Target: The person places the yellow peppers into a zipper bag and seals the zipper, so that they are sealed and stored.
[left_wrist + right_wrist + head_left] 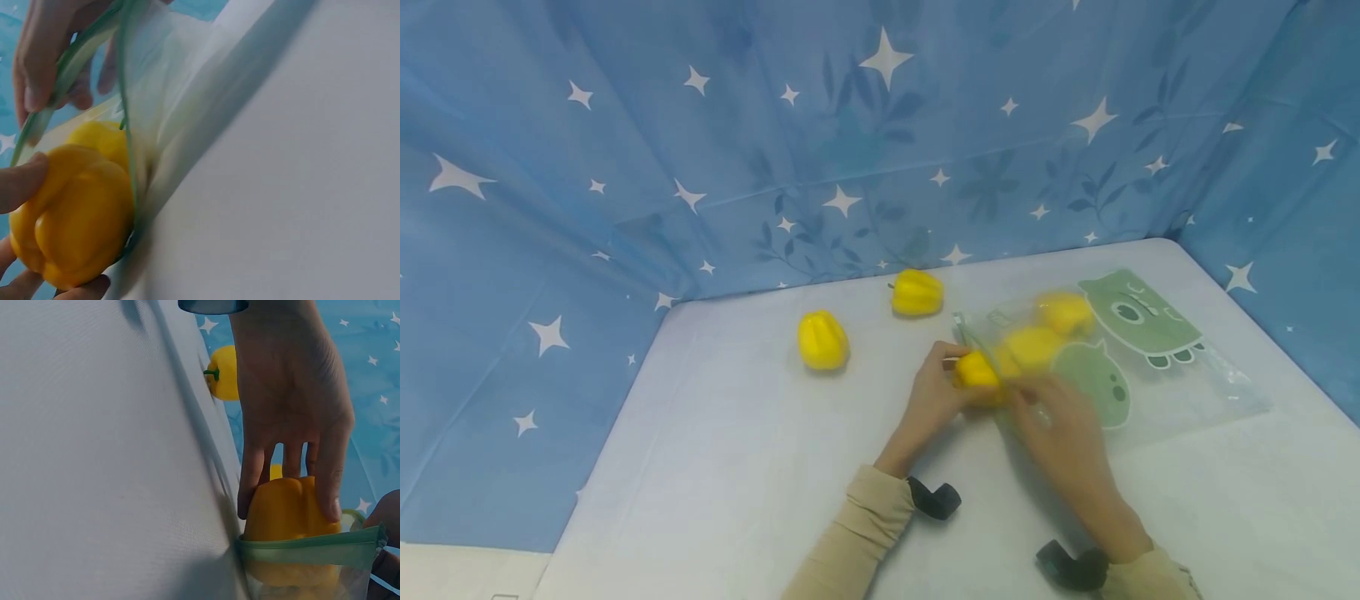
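Observation:
My left hand grips a yellow bell pepper at the mouth of a clear zip bag. Thumb and fingers lie on opposite sides of the pepper, whose lower part is inside the bag's green rim. On the other side of the mouth, my right hand pinches the bag's edge; in the left wrist view, that hand holds the green strip up. Inside the bag lie two more yellow peppers, a nearer one and a farther one.
Two loose yellow peppers stand on the white table left of the bag: one farther left, the other near the back edge. Green cartoon animals are printed on the bag. A blue star-patterned curtain hangs behind the table.

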Motion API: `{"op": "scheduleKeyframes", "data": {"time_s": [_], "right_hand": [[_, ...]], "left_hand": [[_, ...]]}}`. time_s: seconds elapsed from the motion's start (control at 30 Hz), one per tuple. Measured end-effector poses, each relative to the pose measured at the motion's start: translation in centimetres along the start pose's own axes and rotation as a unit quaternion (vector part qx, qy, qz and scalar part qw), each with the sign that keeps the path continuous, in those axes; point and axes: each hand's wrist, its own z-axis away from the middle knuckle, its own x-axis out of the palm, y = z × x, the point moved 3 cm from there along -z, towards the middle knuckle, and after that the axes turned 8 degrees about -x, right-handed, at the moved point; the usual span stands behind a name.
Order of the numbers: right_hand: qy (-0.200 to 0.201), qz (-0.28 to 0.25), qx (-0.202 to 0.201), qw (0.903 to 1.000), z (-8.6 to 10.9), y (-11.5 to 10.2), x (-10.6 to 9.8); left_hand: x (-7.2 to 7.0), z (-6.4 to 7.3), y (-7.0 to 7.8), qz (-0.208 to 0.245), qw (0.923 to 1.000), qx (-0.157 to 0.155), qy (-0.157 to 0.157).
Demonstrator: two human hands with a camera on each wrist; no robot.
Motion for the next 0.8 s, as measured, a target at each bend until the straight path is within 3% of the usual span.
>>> {"op": "scheduleKeyframes", "data": {"time_s": [0.2,0.33,0.5,0.67,0.8], "right_hand": [[-0.007,0.000,0.008,0.9999,0.0,0.0,0.1],[-0.016,-0.001,0.016,0.9997,0.1,0.1,0.2],[-0.010,0.000,0.003,1.0000,0.1,0.2,0.2],[0.003,-0.005,-0.017,0.9998,0.1,0.2,0.3],[-0.003,-0.005,-0.008,1.0000,0.2,0.3,0.3]], "left_hand": [[0.5,0.2,-0.1,0.018,0.9997,0.011,0.016],[0.5,0.4,0.1,0.003,0.9997,0.018,0.015],[-0.3,0.4,0.8,-0.047,0.9985,0.023,-0.013],[-1.2,0.2,1.2,-0.115,0.9916,0.036,-0.048],[-1.2,-0.1,0.6,-0.102,0.9922,0.037,-0.061]]}}
